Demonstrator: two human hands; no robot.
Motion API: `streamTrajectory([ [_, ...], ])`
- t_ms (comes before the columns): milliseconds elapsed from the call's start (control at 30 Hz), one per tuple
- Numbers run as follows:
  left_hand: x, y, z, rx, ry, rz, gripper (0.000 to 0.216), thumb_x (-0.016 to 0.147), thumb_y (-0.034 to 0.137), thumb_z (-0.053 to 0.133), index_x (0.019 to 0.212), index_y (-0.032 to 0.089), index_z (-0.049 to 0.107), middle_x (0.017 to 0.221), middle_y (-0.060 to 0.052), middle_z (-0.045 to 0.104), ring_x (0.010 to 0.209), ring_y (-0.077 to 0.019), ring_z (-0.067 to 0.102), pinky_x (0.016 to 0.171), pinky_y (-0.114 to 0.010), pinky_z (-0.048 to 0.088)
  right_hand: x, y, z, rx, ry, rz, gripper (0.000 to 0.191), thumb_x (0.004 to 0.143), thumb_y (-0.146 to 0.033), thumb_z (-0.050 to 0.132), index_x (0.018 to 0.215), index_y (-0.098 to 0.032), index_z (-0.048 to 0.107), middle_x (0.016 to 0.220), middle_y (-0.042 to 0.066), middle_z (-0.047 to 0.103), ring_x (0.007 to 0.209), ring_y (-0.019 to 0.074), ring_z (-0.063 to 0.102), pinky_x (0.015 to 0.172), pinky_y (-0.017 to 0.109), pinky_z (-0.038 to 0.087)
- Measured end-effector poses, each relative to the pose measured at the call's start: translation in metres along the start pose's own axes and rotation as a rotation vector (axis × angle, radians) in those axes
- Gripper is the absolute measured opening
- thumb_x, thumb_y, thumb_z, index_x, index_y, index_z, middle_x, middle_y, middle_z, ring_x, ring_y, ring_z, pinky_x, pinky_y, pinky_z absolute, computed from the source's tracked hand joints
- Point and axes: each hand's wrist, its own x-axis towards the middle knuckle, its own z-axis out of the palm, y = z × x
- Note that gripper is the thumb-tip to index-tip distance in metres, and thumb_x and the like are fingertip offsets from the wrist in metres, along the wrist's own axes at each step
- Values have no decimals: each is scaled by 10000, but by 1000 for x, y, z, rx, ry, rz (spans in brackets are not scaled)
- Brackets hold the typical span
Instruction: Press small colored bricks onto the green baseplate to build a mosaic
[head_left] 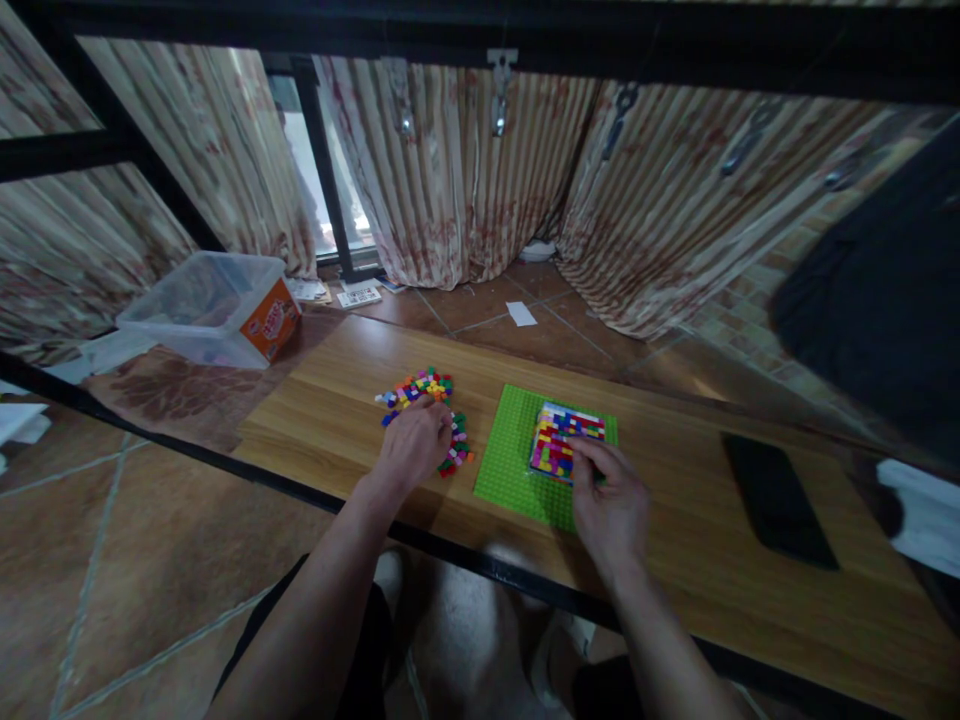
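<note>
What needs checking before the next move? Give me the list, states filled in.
1. Green baseplate lying flat on the wooden table: ok.
2. Multicolored brick block within the baseplate's edges: ok.
3. Loose bricks within the left hand's reach: ok, the hand is over them.
4. Loose bricks sorted by color: not ok, colors are mixed.
5. Right hand holding a brick: cannot tell, its fingertips are at the block.
6. Dark flat object clear of the baseplate: ok, it lies apart, to the right.
</note>
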Motion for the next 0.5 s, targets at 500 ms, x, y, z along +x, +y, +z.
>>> streamTrajectory([
  [500,2,2,-2,1,-54,81,253,884,174,495,778,187,724,1019,-92,709,999,-231,655,903,-327,511,0,-3,-2,24,7,3,234,926,-285,527,938,-233,756,990,69,758,951,229,684,900,429,519],
])
